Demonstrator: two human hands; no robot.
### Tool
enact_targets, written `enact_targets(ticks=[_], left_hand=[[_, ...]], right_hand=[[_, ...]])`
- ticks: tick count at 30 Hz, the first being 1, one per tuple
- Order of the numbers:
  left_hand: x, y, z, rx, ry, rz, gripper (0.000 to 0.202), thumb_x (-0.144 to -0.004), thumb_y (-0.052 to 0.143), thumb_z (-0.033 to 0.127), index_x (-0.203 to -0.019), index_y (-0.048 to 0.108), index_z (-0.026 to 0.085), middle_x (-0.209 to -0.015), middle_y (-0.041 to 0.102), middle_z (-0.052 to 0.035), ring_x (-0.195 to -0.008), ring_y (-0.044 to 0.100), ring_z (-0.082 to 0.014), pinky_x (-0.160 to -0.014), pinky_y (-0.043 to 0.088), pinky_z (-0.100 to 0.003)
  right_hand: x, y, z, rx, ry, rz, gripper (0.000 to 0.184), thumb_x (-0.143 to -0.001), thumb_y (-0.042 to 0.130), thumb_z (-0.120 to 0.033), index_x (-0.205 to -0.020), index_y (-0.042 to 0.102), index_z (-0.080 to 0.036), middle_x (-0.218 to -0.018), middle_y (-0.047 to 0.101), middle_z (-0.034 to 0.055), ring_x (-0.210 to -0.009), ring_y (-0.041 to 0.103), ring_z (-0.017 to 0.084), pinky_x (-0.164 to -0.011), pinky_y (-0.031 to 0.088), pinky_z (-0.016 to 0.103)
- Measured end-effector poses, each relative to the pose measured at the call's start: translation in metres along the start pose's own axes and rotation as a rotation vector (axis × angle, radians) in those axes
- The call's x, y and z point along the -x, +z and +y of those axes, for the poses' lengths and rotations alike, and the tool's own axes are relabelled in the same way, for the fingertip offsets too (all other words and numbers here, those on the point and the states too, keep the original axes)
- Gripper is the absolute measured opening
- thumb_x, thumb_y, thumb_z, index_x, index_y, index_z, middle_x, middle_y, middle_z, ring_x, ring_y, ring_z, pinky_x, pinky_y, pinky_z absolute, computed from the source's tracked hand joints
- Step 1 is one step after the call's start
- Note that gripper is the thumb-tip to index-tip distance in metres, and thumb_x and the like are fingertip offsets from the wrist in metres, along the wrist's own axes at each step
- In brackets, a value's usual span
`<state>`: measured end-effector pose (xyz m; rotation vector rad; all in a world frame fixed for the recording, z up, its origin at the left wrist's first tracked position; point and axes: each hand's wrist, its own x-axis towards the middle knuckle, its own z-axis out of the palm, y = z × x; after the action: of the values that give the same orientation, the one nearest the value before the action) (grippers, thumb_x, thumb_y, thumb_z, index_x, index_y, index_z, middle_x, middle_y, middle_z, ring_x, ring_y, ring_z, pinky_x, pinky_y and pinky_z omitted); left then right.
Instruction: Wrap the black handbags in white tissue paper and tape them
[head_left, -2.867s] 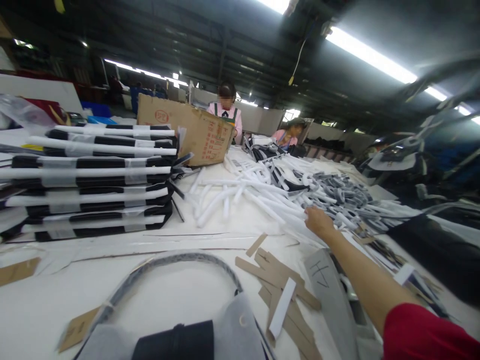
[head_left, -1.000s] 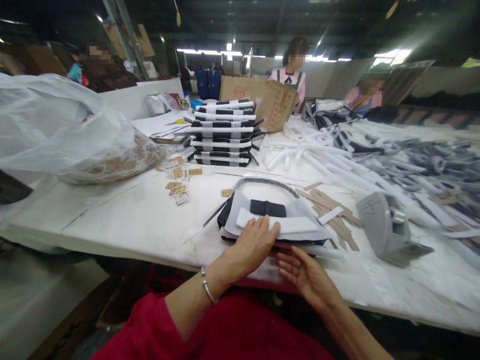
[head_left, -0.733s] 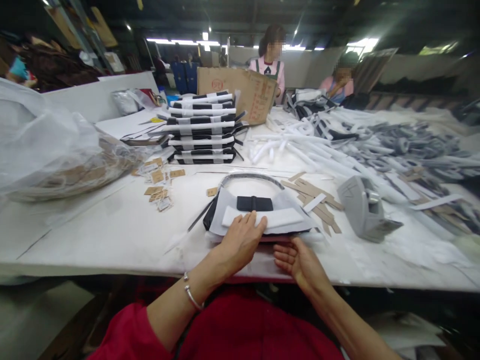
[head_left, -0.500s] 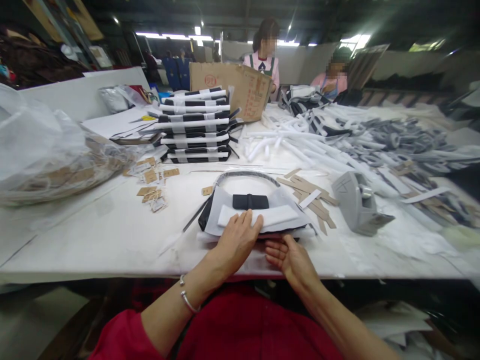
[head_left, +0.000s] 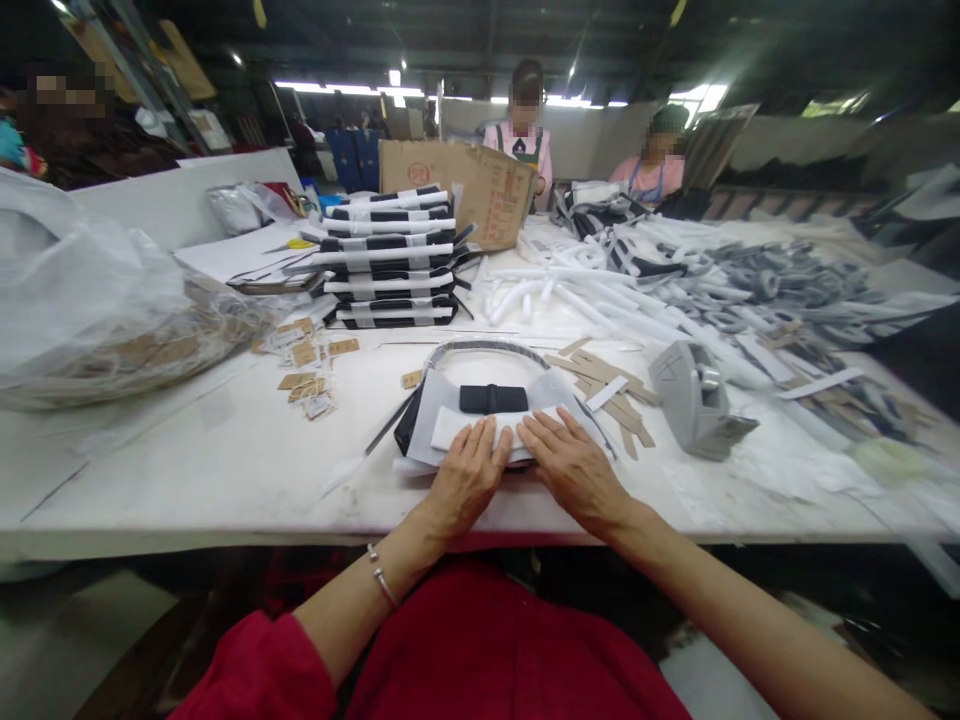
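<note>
A black bag wrapped in white paper (head_left: 480, 405), with a grey curved handle (head_left: 487, 349), lies on the white table (head_left: 225, 470) near the front edge. My left hand (head_left: 469, 470) and my right hand (head_left: 574, 465) both rest flat on top of it, fingers stretched out over a white paper strip (head_left: 450, 425). Neither hand grips anything. A silver bracelet (head_left: 381, 587) sits on my left wrist.
A stack of wrapped black-and-white bags (head_left: 390, 255) stands behind, beside a cardboard box (head_left: 465, 185). A grey tape dispenser (head_left: 694, 400) sits to the right, cardboard strips (head_left: 607, 385) and tags (head_left: 307, 370) around. White and grey handles (head_left: 675, 280) pile right; a plastic bag (head_left: 97, 300) left. Two people work across.
My right hand has come up from the table's front edge and now lies flat on the bag beside my left hand. The view has shifted slightly.
</note>
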<state>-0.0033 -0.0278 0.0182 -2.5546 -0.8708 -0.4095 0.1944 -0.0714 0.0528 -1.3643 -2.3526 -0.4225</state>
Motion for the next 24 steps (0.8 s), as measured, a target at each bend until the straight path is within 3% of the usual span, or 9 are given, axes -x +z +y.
enact_targets(ticks=[4,11,15,19,24], left_hand=[[-0.001,-0.007,0.005,-0.042,0.03,-0.073,0.049,-0.094,0.039,0.012,-0.142,0.04,0.003,-0.145,0.046,-0.0276,-0.132,0.05,-0.0319,-0.108,0.041,-0.047],[-0.011,-0.011,0.004,-0.117,0.069,-0.119,0.044,-0.097,0.036,0.012,-0.139,0.042,0.004,-0.139,0.051,-0.0285,-0.127,0.055,-0.0316,-0.102,0.045,-0.047],[-0.012,-0.01,-0.005,-0.078,0.124,-0.081,0.04,-0.097,0.038,0.013,-0.135,0.043,0.005,-0.134,0.055,-0.0275,-0.12,0.059,-0.0302,-0.096,0.048,-0.043],[-0.014,-0.013,-0.012,0.01,0.129,-0.06,0.04,-0.094,0.041,0.012,-0.133,0.043,0.004,-0.132,0.055,-0.0287,-0.115,0.06,-0.0297,-0.091,0.05,-0.041],[-0.027,-0.027,-0.024,0.097,0.126,-0.081,0.038,-0.091,0.04,0.01,-0.129,0.045,0.008,-0.119,0.06,-0.0201,-0.106,0.062,-0.0259,-0.087,0.051,-0.037]], right_hand=[[0.016,0.023,0.012,0.033,-0.066,0.067,0.035,-0.096,0.049,-0.011,-0.128,0.061,-0.014,-0.128,0.066,0.0124,-0.12,0.06,0.024,-0.105,0.044,0.043],[0.026,0.033,0.006,0.06,-0.017,0.184,0.04,-0.096,0.047,-0.009,-0.134,0.057,-0.016,-0.132,0.065,0.0101,-0.124,0.056,0.024,-0.107,0.039,0.043],[0.024,0.03,-0.005,0.087,0.02,0.137,0.041,-0.094,0.054,-0.02,-0.134,0.055,-0.012,-0.133,0.063,0.0142,-0.125,0.054,0.028,-0.112,0.032,0.049],[0.019,0.024,-0.01,0.108,0.025,0.084,0.058,-0.086,0.066,-0.038,-0.134,0.052,-0.008,-0.133,0.06,0.0198,-0.125,0.051,0.034,-0.114,0.028,0.055],[0.01,0.016,-0.005,0.149,0.042,0.036,0.068,-0.083,0.07,-0.032,-0.142,0.044,-0.01,-0.137,0.056,0.0194,-0.129,0.048,0.035,-0.114,0.027,0.055]])
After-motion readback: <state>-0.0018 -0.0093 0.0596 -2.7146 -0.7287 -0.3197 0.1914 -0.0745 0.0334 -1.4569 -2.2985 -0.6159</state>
